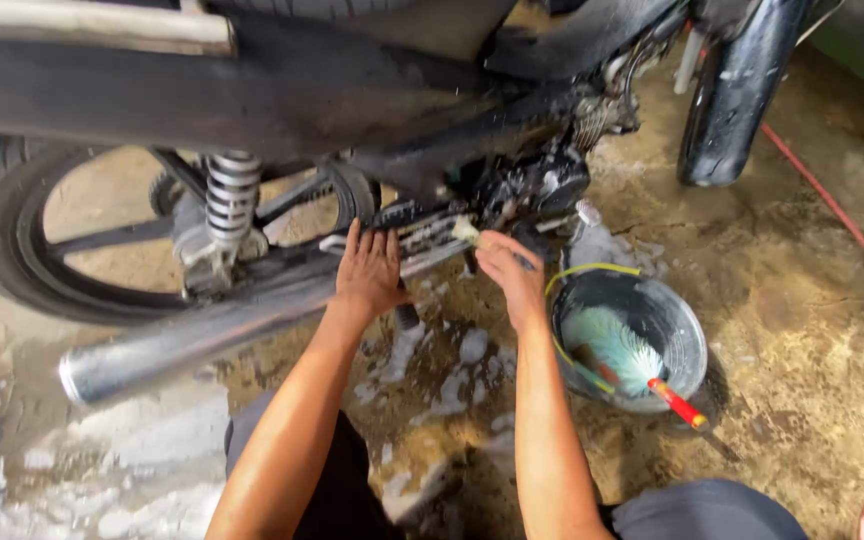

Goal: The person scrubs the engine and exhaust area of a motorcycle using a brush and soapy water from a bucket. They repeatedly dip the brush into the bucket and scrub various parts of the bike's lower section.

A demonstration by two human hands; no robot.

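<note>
A dirty black motorcycle stands on a wet, soapy concrete floor, and everything here sits around it. The left hand is open and flat, fingers spread, pressed against the bike's lower side just above the long silver exhaust pipe. The right hand is closed around the handle of a small brush, and the pale bristles touch the bike near the black engine — right beside the left hand. The back wheel is at the bike's left end in the picture, with a silver spring shock next to it. The front wheel is at the other end, under a black mudguard. Below the engine, near the right hand, a round dark bucket with a yellow wire handle sits on the floor — inside it lies a fluffy blue-green brush with a red handle. A red hose runs across the floor past the front wheel. White foam patches lie under the bike between the two arms.
</note>
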